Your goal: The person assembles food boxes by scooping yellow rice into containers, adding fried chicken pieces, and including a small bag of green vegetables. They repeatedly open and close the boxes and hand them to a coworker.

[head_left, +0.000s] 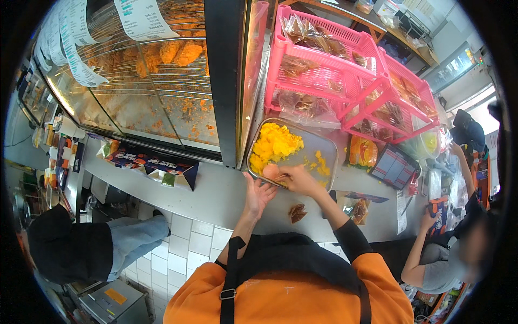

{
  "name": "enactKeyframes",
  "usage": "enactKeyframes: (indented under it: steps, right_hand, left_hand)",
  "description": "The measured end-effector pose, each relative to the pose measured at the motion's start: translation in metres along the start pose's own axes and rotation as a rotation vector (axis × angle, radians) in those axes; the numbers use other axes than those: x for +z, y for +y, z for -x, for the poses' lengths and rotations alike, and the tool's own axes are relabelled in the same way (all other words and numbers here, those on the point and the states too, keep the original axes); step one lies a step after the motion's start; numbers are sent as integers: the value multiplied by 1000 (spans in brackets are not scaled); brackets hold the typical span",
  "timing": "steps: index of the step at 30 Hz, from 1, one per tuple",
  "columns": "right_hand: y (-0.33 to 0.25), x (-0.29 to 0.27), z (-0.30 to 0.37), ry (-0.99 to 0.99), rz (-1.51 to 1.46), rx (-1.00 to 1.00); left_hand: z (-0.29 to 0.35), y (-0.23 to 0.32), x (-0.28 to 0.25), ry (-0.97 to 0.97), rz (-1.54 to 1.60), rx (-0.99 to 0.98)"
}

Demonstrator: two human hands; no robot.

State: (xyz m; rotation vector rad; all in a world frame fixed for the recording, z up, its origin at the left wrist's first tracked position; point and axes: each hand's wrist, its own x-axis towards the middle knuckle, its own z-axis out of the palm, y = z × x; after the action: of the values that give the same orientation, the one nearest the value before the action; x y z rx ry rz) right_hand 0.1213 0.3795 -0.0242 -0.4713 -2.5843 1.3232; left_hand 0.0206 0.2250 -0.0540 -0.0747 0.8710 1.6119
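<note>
A grey metal tray sits on the counter in front of me, with a heap of soft yellow food like scrambled egg on its left and loose bits on its right. My right hand is over the tray's near edge, its fingers closed on a small round pinkish-brown piece, whose kind I cannot make out. Beside it, my left hand is palm up at the near left corner, fingers spread, holding nothing I can see. A small brown sauce packet lies on the counter near my right forearm.
Behind the tray stand pink plastic racks of brown packets. A glass cabinet of fried food rises at left. Right of the tray are a tablet and a clear bag. People stand at left and right.
</note>
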Motion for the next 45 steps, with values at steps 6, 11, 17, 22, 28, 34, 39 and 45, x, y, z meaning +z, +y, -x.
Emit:
enactKeyframes:
  steps: [6, 11, 17, 22, 28, 34, 39, 45]
  right_hand:
    - [68, 7, 2, 207, -545, 433]
    - [64, 1, 19, 474, -812, 473]
    - [-28, -60, 124, 755, -1196, 506]
    - [-51, -98, 258, 975, -1001, 616]
    - [29, -64, 282, 1297, 0, 659]
    - [71, -34, 287, 1412, 62, 588]
    - [67, -47, 289, 1655, -557, 466]
    - [17, -90, 253, 1423, -1117, 358]
  left_hand:
    - [-2, -15, 3, 45, -46, 18]
    - [0, -29, 10, 338, -170, 235]
    - [14, -69, 48, 183, -603, 771]
    - [-3, -99, 120, -332, -1125, 647]
    - [-74, -131, 231, -663, -1907, 698]
    - [-125, -124, 223, -617, -1901, 347]
    - [-109, -114, 215, -559, -1813, 258]
    - [-61, -129, 191, -449, -1938, 297]
